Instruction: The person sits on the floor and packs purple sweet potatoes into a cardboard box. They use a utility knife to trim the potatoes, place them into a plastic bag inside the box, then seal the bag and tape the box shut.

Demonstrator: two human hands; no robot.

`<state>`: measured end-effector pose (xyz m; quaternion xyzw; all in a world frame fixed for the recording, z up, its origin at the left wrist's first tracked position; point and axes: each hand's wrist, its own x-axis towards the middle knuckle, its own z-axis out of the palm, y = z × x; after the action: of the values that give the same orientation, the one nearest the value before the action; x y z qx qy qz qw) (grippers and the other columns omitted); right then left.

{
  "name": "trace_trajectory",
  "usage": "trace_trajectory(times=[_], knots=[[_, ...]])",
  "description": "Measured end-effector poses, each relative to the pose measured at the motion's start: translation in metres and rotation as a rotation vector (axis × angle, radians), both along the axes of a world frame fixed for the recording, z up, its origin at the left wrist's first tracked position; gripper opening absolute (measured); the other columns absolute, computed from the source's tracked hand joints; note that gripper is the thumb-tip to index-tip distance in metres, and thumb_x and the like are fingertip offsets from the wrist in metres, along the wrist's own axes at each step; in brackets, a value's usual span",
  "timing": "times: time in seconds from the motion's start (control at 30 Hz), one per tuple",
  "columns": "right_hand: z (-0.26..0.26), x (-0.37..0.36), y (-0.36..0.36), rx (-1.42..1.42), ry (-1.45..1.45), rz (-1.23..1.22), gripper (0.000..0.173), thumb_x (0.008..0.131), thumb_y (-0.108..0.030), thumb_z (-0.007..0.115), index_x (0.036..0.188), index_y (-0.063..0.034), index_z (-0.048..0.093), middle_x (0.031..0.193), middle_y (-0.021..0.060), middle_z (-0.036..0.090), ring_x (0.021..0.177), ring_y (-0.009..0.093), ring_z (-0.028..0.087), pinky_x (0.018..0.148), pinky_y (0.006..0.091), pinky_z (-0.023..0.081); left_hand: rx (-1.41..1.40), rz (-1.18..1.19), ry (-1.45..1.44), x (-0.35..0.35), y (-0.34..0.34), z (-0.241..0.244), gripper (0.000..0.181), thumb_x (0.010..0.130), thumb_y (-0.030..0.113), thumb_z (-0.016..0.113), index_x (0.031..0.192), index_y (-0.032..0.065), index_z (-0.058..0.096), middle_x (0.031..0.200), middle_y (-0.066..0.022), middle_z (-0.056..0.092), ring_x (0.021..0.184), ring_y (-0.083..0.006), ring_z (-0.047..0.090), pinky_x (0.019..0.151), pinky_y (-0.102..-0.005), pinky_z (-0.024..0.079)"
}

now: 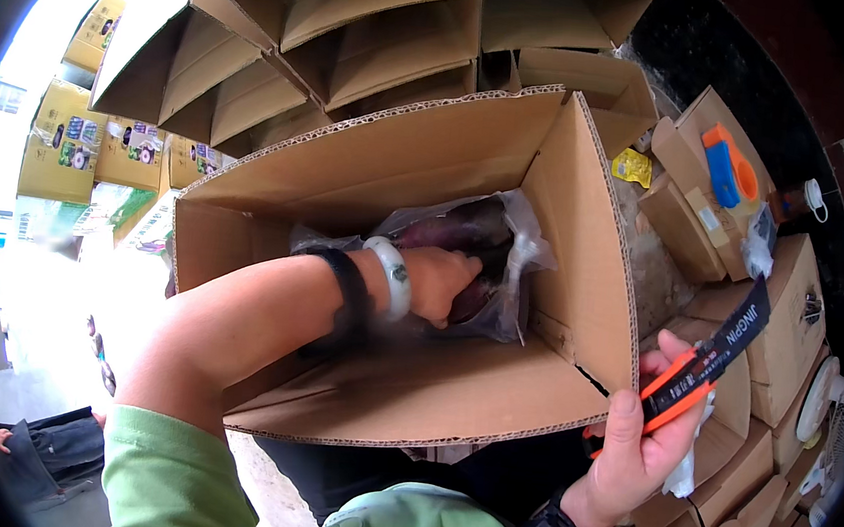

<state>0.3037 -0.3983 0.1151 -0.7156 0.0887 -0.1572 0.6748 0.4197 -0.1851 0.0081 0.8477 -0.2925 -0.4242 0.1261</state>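
My left hand (435, 283) is inside an open cardboard box (597, 241), down on dark purple eggplants (463, 226) in a clear plastic bag (524, 254). Its fingers curl among the eggplants and are partly hidden, so I cannot tell whether they grip one. A pale bangle (389, 276) and a black band circle that arm. At the box's near right corner, my right hand (638, 456) is closed around orange-handled pruning shears (699, 370). Their black tip points up and away. The right thumb lies against the box edge.
Open empty cartons (381, 42) are stacked beyond the box. Printed cartons (64, 142) stand at the left. On cartons at the right lies a blue and orange tape dispenser (731, 170); a fan (842, 406) stands nearby. Part of another person (44, 456) shows lower left.
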Motion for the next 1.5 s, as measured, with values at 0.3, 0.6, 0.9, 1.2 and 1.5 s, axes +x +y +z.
trace_trajectory(times=[0.3, 0.6, 0.9, 1.2, 1.5], knots=[[-0.003, -0.003, -0.006, -0.024, 0.025, 0.053, 0.053, 0.079, -0.012, 0.068, 0.123, 0.0056, 0.043, 0.116, 0.0118, 0.052, 0.094, 0.017, 0.051, 0.083, 0.0289, 0.044, 0.197, 0.002, 0.132, -0.032, 0.034, -0.027, 0.074, 0.069, 0.037, 0.074, 0.122, -0.0041, 0.044, 0.118, -0.0250, 0.053, 0.110, -0.0389, 0.052, 0.093, -0.0412, 0.042], [-0.004, -0.001, -0.005, -0.039, -0.032, 0.077, 0.049, 0.081, -0.008, 0.064, 0.123, 0.0050, 0.043, 0.117, 0.0110, 0.051, 0.096, 0.016, 0.049, 0.087, 0.0287, 0.040, 0.650, -0.304, 0.147, -0.023, 0.080, 0.008, 0.033, 0.079, 0.023, 0.055, 0.106, 0.0099, 0.068, 0.114, -0.0115, 0.062, 0.107, -0.0303, 0.058, 0.086, -0.0439, 0.046], [-0.002, -0.004, -0.007, 0.001, 0.084, 0.107, 0.047, 0.081, -0.009, 0.063, 0.122, 0.0051, 0.044, 0.119, 0.0112, 0.052, 0.098, 0.017, 0.049, 0.088, 0.0303, 0.040, 0.742, -0.384, -0.173, -0.042, 0.097, -0.049, 0.031, 0.081, 0.022, 0.057, 0.109, 0.0151, 0.067, 0.109, -0.0044, 0.065, 0.104, -0.0261, 0.059, 0.075, -0.0507, 0.048], [-0.005, -0.004, -0.003, -0.005, 0.031, 0.008, 0.053, 0.078, -0.017, 0.068, 0.120, 0.0056, 0.046, 0.113, 0.0110, 0.052, 0.094, 0.017, 0.052, 0.083, 0.0291, 0.044, 0.128, -0.014, -0.150, -0.041, 0.058, -0.039, 0.046, 0.071, 0.019, 0.064, 0.116, 0.0121, 0.057, 0.099, -0.0125, 0.063, 0.099, -0.0293, 0.059, 0.080, -0.0413, 0.048], [-0.004, -0.006, -0.009, -0.115, 0.034, 0.113, 0.058, 0.083, -0.026, 0.060, 0.127, 0.0067, 0.040, 0.123, 0.0138, 0.047, 0.112, 0.022, 0.045, 0.096, 0.0337, 0.036, -0.036, 0.007, -0.209, -0.054, 0.030, -0.057, 0.046, 0.068, 0.017, 0.065, 0.111, 0.0065, 0.055, 0.103, -0.0177, 0.060, 0.106, -0.0323, 0.052, 0.086, -0.0420, 0.044]])
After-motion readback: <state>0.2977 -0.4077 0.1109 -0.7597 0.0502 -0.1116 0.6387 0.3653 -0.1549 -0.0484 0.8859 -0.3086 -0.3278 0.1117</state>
